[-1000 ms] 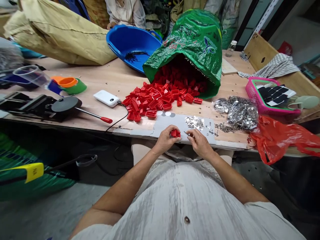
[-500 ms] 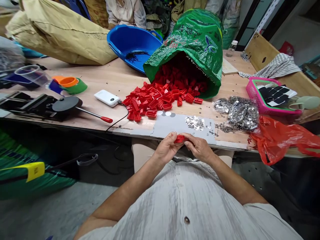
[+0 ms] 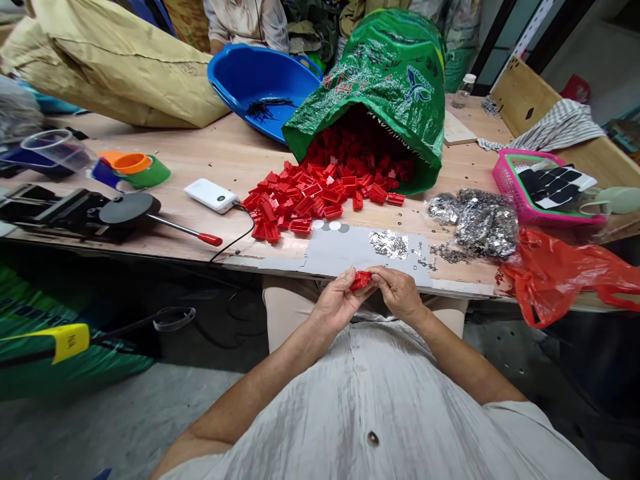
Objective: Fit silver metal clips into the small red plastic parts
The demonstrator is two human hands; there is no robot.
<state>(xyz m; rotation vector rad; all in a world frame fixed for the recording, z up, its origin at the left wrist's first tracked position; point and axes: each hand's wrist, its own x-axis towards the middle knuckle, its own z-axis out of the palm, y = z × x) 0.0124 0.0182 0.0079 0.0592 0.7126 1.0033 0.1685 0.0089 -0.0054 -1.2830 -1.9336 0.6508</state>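
1 table (image 3: 215, 150); 1 tan sack (image 3: 123, 70), 1 green sack (image 3: 387, 73), green one blocking part of 1 blue basin (image 3: 260, 73); 1 pink basket (image 3: 506, 183); left hand (image 3: 335, 303) pinching, right hand (image 3: 400, 293) up close, can't tell its grip; 1 power bank (image 3: 210, 195); 1 red part (image 3: 361, 280) in left fingers, between both hands, by table's front edge

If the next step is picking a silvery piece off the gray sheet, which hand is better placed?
Probably the right hand: the silvery heap lies just beyond it. The left hand is farther away and grips the red part; the right is also at that part's edge.
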